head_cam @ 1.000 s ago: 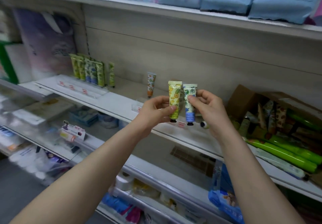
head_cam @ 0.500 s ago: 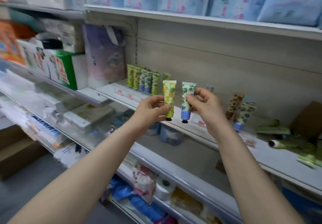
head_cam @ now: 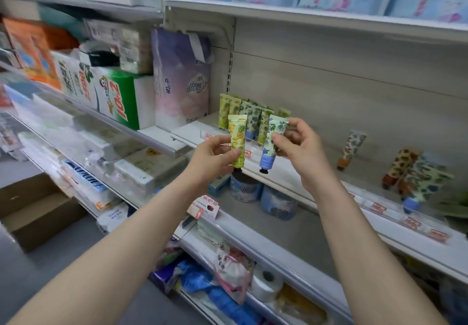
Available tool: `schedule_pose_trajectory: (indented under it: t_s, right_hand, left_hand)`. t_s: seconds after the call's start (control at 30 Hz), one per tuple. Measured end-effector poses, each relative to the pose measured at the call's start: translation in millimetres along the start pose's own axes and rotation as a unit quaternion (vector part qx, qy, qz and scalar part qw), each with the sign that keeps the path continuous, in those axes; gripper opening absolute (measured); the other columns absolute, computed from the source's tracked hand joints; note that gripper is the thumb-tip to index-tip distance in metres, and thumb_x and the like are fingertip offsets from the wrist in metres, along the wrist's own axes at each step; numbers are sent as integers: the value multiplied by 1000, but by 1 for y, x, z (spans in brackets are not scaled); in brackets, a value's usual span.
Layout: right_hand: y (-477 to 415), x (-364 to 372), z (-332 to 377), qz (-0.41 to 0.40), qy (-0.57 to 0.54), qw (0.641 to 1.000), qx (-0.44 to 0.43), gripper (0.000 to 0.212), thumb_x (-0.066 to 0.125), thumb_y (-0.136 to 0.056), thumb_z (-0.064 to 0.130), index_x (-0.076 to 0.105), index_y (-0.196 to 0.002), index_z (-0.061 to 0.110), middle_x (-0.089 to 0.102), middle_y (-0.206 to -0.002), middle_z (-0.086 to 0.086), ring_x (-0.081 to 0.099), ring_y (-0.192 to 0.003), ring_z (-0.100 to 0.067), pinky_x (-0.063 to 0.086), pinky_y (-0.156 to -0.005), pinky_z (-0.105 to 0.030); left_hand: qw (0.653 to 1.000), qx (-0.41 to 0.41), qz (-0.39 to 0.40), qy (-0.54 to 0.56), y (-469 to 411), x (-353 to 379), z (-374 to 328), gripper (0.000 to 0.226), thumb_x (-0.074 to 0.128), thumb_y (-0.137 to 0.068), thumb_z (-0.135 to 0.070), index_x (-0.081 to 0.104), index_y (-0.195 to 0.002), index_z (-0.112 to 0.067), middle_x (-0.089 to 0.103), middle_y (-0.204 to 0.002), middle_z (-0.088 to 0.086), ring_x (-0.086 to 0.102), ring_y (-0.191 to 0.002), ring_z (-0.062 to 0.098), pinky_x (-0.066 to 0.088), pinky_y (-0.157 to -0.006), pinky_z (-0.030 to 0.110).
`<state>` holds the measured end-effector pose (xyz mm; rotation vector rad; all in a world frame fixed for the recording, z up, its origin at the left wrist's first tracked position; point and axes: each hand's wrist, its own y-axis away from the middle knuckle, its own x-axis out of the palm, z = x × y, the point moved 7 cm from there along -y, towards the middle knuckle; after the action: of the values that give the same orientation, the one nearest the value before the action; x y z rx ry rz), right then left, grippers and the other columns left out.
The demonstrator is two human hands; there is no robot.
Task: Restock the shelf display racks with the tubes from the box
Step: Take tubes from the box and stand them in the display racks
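Note:
My left hand [head_cam: 212,156] grips a yellow-green pineapple-print tube [head_cam: 237,140], held upright with its black cap down. My right hand [head_cam: 297,145] pinches a blue-and-green leaf-print tube [head_cam: 273,141], also cap down, tilted slightly. Both tubes hang just in front of the clear display rack [head_cam: 215,136] on the middle shelf. A row of several matching green and blue tubes [head_cam: 249,117] stands in that rack right behind my hands. The box is out of view.
An orange-capped tube [head_cam: 352,148] stands alone farther right, and a cluster of brown and blue print tubes [head_cam: 415,175] leans at the far right. Purple and green tissue packs [head_cam: 181,79] fill the shelf left of the rack. Blue tins [head_cam: 245,189] sit on the shelf below.
The view has swung left, so the rack of tubes now sits directly behind my hands and the box has left the frame. Both hands keep their tubes and have moved closer to the rack.

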<state>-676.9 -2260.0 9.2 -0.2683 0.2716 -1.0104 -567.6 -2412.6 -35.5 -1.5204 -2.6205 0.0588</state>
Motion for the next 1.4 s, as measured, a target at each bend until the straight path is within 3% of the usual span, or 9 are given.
schedule_pose_trajectory:
  t_s: [0.1,0.23,0.4,0.53,0.7,0.87,1.07,1.17,1.4]
  right_hand:
    - [-21,1,-3,-4,-1,1000,-9,27,68,-88,8,59,-107,26,70,-92,-3,66,-81,-15,54,-68,-28]
    - [-53,2,-7,-15,15,999,-26,23,71,-85,14,63,-96,32,70,-92,-6,65,-83,-19,57,-75,-36]
    - [-84,9,-8,-29,66,996,-57,16,73,-85,15,64,-92,27,68,-81,6,64,-75,-8,54,-71,-22]
    - [-98,15,-15,-34,117,991,-56,11,74,-84,18,68,-93,22,70,-77,4,68,-72,-10,57,-74,-29]
    - [-111,24,-15,-57,198,977,-48,14,75,-82,28,73,-94,22,73,-82,7,70,-79,-13,57,-76,-31]
    - [-124,34,-9,-94,234,967,-42,8,77,-79,30,74,-86,26,73,-80,8,70,-78,-13,56,-76,-27]
    - [-134,53,-12,-124,274,953,-34,10,78,-78,27,76,-87,22,71,-76,7,68,-72,-12,51,-66,-21]
    - [-137,60,-18,-140,305,942,-26,14,78,-78,28,76,-90,22,70,-77,7,66,-75,-12,45,-69,-17]
    - [-135,67,-19,-154,341,927,0,19,76,-81,29,76,-98,20,72,-85,4,67,-81,-14,48,-76,-21]
  left_hand:
    - [1000,0,-15,16,-20,-8,1,31,62,-90,-3,56,-121,-3,68,-101,17,69,-83,22,60,-73,32]
    - [999,9,-32,-1,-52,-17,-2,31,66,-89,-7,58,-118,-5,66,-95,10,68,-89,26,59,-81,36]
    - [998,41,-43,-24,-85,-25,-8,29,67,-88,-9,59,-117,-10,67,-106,15,67,-94,24,57,-87,36]
    - [998,47,-39,-26,-99,-32,-1,30,66,-89,-7,58,-117,-9,65,-110,20,66,-94,26,55,-91,41]
    - [999,48,-23,-13,-120,-42,4,30,67,-88,-9,59,-118,-11,66,-112,19,67,-100,30,56,-90,40]
    - [998,55,2,-6,-142,-52,2,24,68,-87,-9,62,-107,-20,67,-100,7,66,-91,18,57,-86,32]
    - [998,48,28,2,-165,-69,5,23,68,-86,-6,61,-101,-23,64,-88,-1,64,-84,14,56,-85,33]
    - [998,51,49,-5,-173,-76,9,23,69,-86,-7,63,-104,-20,69,-91,0,66,-84,14,57,-80,31]
    - [995,48,92,3,-182,-80,13,24,69,-86,-6,64,-105,-19,70,-96,6,68,-86,15,56,-76,27]
